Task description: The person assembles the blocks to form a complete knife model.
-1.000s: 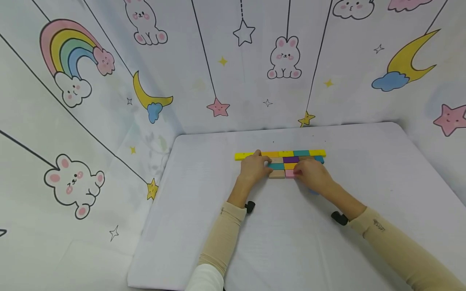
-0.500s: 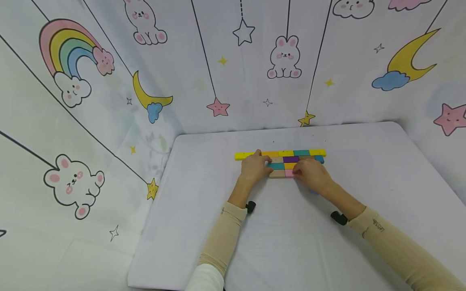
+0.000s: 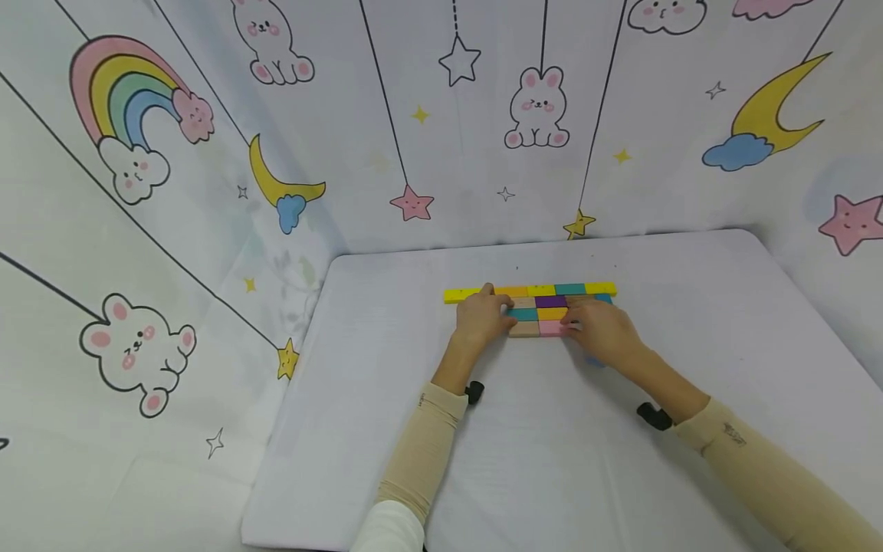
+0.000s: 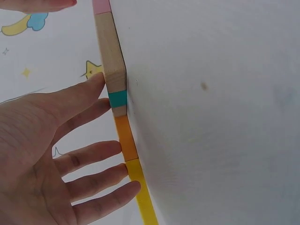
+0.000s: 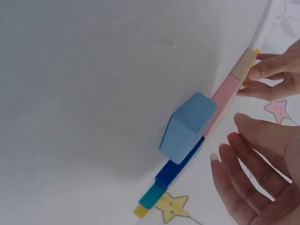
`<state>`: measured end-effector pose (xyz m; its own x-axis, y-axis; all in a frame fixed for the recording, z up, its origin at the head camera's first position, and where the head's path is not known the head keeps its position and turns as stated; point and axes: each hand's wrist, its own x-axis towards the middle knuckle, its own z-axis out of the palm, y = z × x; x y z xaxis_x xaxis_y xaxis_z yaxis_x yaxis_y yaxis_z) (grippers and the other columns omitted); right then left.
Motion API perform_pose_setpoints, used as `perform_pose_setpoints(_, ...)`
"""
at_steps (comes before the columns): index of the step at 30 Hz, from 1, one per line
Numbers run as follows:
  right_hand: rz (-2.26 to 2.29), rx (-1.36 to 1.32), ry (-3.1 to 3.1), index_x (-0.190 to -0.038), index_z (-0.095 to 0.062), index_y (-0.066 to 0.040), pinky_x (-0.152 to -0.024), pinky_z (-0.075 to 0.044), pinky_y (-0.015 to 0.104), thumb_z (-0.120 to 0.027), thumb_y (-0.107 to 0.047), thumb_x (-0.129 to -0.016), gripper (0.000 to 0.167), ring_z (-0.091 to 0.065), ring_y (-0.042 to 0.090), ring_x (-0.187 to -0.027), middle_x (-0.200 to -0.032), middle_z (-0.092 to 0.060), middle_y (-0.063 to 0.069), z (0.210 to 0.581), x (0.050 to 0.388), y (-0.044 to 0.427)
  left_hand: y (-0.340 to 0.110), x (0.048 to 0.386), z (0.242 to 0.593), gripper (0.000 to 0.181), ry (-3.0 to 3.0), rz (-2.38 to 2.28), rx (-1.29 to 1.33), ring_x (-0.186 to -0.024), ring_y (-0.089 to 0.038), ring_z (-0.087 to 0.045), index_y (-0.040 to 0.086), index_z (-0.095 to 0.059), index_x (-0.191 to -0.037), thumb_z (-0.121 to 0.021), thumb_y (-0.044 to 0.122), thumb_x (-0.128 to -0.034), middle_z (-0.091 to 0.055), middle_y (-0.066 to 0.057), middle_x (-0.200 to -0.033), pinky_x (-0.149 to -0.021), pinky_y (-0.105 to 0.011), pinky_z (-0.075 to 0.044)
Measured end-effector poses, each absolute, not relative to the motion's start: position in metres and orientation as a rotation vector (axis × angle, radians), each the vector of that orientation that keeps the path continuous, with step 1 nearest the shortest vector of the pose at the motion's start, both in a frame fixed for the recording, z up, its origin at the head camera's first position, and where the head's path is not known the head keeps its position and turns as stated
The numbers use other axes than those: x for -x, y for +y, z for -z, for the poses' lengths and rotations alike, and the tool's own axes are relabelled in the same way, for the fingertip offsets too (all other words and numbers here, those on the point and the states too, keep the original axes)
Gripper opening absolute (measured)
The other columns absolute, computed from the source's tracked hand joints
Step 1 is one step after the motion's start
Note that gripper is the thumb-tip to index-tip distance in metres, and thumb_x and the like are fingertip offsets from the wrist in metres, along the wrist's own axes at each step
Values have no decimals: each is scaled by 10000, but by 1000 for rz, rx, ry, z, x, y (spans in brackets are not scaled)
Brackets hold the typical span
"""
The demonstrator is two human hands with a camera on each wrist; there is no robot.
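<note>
Coloured and plain wooden blocks lie in several rows pressed side by side on the white table. My left hand (image 3: 477, 316) touches the left end of the rows. In the left wrist view its thumb rests against a plain wooden block (image 4: 110, 51), and other fingertips meet an orange block (image 4: 126, 138) and a yellow block (image 4: 143, 197). My right hand (image 3: 603, 331) hovers by the right part of the rows, hiding some blocks. Its fingers look loosely bent and apart from the pink block (image 5: 223, 103) in the right wrist view. A light blue block (image 5: 190, 126) sits in front of the rows.
The back row holds a long run of yellow, orange and teal blocks (image 3: 571, 290). A purple block (image 3: 550, 302) lies in the row before it. White cloth covers the table (image 3: 524, 445); a printed curtain (image 3: 476, 161) stands behind.
My right hand has drawn slightly to the right, and more of the pink block shows. The left hand and the block rows stay in place.
</note>
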<state>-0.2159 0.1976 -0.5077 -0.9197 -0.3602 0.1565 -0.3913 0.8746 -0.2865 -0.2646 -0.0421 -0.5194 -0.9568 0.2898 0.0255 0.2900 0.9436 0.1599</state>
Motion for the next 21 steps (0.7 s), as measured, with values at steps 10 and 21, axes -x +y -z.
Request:
perform_pose_setpoints(10, -550, -633, -3068, -1036, -815, -64, -820, -593, 503, -844, -122, -876, 173, -711, 323, -964, -1019, -778, 94, 496, 199, 225, -42, 264, 519, 378, -3093, 251, 463, -777, -154, -584, 376, -741, -1281, -732, 539, -940, -591, 16, -1177, -649, -286, -530)
perform_pose_setpoints(21, -488, -772, -3117, -1015, -822, -106, -898, -571, 542, -876, -164, -840, 192, -696, 308, -1011, -1046, -758, 43, 496, 191, 247, -42, 263, 519, 380, -3096, 267, 459, -827, -175, -614, 365, -742, -1283, -735, 529, -941, -601, 3, -1216, -682, -311, -551)
